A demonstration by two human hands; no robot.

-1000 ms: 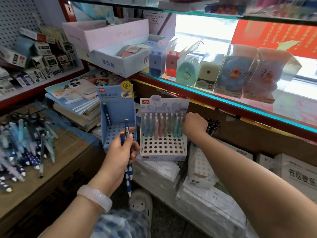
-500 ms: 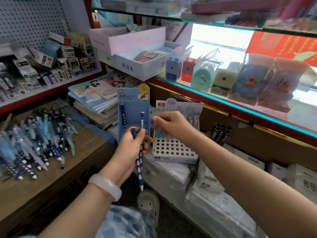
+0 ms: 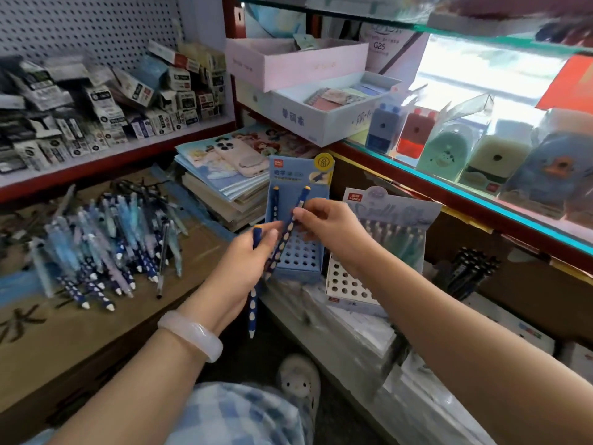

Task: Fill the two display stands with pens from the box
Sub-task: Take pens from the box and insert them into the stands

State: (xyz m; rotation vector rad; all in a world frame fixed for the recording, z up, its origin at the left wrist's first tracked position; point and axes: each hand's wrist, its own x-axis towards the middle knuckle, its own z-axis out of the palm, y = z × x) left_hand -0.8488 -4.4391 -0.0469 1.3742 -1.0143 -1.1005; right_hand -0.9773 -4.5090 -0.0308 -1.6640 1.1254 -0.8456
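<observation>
My left hand [image 3: 247, 261] grips two spotted pens [image 3: 253, 303]; right hand [image 3: 327, 226] pinches one, drawing it toward blue stand [image 3: 300, 220], 12 o'clock.

You see two display stands: blue stand [image 3: 300, 187], white stand [image 3: 382, 242] beside it; two hand-held pens.

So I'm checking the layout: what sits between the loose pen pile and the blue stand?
In the head view, a stack of books lies between the pen pile and the blue stand.

White pegboard wall [image 3: 96, 24], red-edged shelf [image 3: 122, 155], glass shelf [image 3: 481, 194], bright backlight behind.
</observation>
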